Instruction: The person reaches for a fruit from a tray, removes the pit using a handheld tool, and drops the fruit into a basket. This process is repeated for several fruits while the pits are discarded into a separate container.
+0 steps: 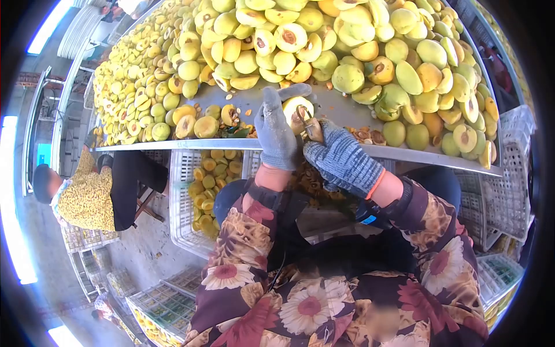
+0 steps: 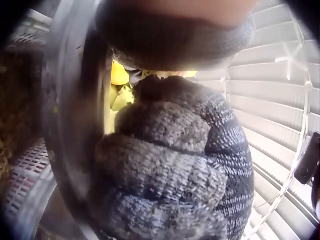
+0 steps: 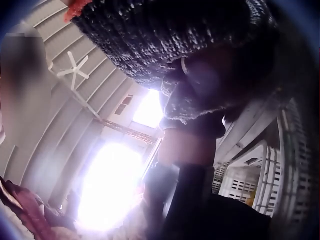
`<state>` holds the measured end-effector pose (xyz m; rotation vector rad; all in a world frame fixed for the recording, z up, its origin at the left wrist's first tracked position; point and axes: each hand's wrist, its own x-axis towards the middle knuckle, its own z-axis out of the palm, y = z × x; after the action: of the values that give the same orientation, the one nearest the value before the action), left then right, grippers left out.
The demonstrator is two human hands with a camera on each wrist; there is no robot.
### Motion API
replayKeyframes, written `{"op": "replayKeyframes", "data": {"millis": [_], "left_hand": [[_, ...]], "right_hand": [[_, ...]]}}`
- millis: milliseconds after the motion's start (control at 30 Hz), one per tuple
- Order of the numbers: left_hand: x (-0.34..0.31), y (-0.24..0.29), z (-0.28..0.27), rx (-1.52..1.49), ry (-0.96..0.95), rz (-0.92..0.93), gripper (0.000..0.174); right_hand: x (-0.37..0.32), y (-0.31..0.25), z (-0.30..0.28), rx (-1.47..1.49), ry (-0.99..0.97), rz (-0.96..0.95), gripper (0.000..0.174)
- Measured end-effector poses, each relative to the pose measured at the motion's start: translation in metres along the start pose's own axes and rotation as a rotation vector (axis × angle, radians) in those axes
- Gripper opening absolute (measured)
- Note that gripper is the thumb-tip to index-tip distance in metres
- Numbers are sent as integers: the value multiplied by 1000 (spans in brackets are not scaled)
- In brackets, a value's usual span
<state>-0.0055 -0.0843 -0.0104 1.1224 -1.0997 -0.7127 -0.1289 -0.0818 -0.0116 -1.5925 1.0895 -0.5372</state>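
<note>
My left hand (image 1: 275,134), in a grey coated glove, holds a pale-fleshed peach half (image 1: 293,110) just above the metal table's front edge. The cut face is turned up and shows a brown pit hollow. My right hand (image 1: 346,157), in a blue-grey knit glove with an orange cuff, grips a small pitting tool (image 1: 314,128). The tool's metal end lies against the cut face. In the left wrist view, curled fingers in the knit glove (image 2: 165,160) fill the middle and hide the fruit. In the right wrist view, the knit glove (image 3: 145,42) covers the top.
Yellow-green peaches (image 1: 289,37), many halved, heap across the metal table (image 1: 222,95). Pit scraps (image 1: 370,136) lie near its raised front edge (image 1: 202,144). Under it stands a white crate (image 1: 184,222) of peach halves. Another person (image 1: 87,196) sits at left; more crates (image 1: 511,173) stand right.
</note>
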Motion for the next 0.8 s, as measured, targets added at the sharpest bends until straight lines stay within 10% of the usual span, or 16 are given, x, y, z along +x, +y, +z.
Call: {"op": "replayKeyframes", "data": {"millis": [167,433,800], "left_hand": [[-1,1,8,-411,85,-322,60],[-7,6,3,-213,71,-199,60],[-2,4,-5,-280,-6,-165,62]], "right_hand": [[0,14,13,-27,163,-195,36],[-4,4,2,-468,19,-223,44],[-8,-5,-12,199,-314,94,32]]}}
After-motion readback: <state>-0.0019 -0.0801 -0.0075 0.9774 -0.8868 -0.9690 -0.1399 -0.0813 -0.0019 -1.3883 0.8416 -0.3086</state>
